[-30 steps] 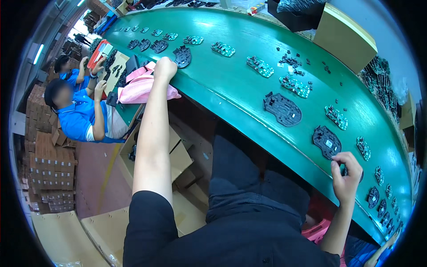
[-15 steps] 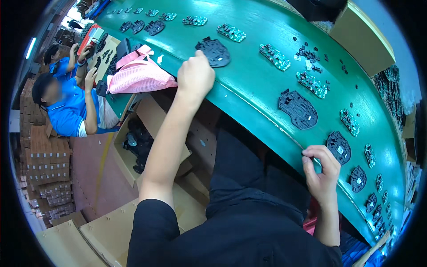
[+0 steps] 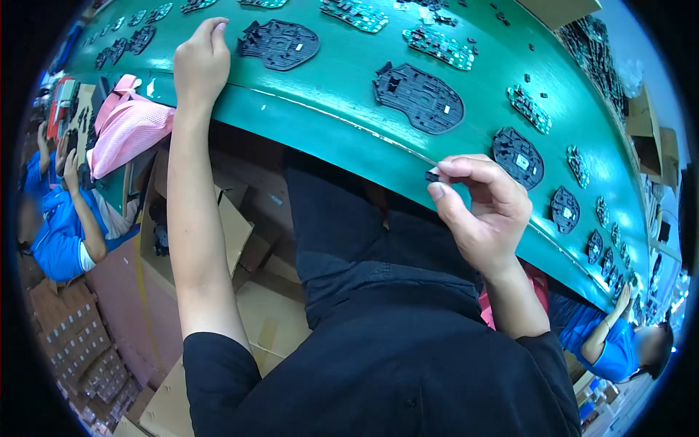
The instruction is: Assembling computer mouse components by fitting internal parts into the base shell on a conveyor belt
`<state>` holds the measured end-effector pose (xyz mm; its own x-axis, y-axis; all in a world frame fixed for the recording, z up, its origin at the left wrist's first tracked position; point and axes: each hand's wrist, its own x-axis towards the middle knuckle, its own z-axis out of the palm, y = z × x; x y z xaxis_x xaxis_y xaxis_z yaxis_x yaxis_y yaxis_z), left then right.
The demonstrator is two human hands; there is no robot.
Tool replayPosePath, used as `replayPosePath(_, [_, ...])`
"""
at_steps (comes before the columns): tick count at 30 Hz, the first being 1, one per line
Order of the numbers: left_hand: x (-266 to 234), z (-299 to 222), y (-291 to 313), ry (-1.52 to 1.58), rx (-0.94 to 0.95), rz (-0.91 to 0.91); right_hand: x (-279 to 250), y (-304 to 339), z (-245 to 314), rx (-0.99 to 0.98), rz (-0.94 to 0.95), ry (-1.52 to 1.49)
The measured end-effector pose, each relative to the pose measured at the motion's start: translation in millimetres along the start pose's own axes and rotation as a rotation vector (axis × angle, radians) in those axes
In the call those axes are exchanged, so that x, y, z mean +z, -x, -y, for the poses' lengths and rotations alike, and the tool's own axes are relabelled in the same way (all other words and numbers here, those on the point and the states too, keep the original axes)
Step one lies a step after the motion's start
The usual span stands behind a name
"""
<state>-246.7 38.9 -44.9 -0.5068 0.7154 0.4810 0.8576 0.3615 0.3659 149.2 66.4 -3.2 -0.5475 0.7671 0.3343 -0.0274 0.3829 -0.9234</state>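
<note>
Between the thumb and forefinger of my right hand (image 3: 486,207) is a small black plastic piece (image 3: 432,177), held over the near edge of the green work table (image 3: 320,120). My left hand (image 3: 202,64) is closed at the left, its fingertips beside a black mouse-shaped plastic base (image 3: 287,47); whatever its fingers may hold is hidden. A second, larger-looking black base (image 3: 421,100) lies between my hands. Just beyond my right hand is another black base (image 3: 518,156) with a pale square on it.
Green circuit boards (image 3: 440,47) line the table, with small black pieces (image 3: 502,16) scattered around. A pink mesh bag (image 3: 131,131) hangs at the left edge. Co-workers in blue shirts sit at left (image 3: 65,226) and right (image 3: 611,342). Cardboard boxes (image 3: 273,313) stand below.
The view has turned, shifting the table's contents leftward and up. My left hand has come off the black base to its left side. My right hand has lifted, showing the small black piece.
</note>
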Motion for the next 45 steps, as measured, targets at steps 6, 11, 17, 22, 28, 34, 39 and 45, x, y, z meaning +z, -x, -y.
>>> replayPosePath(6, [9,9,1,-0.051,0.000,0.033,-4,-1,8,-0.018,0.009,-0.094])
replayPosePath(11, [6,11,0,-0.068,0.047,0.086,-3,-5,11,-0.081,0.012,-0.052])
replayPosePath(17, [6,7,1,-0.015,0.075,0.125,-1,-8,10,-0.130,0.005,-0.002])
replayPosePath(22, [5,9,1,0.011,0.103,0.139,-3,-5,16,-0.112,0.043,0.038])
replayPosePath(28, [9,13,-1,0.027,0.194,0.125,1,-8,11,-0.126,0.018,0.074])
replayPosePath(34, [6,19,0,0.079,0.211,0.165,12,-16,5,-0.084,0.056,0.072])
replayPosePath(39, [13,9,5,0.188,0.316,0.085,19,-33,-4,-0.090,0.111,0.198])
replayPosePath(45, [7,5,11,0.228,0.308,0.083,49,-106,-13,-0.122,0.175,0.390])
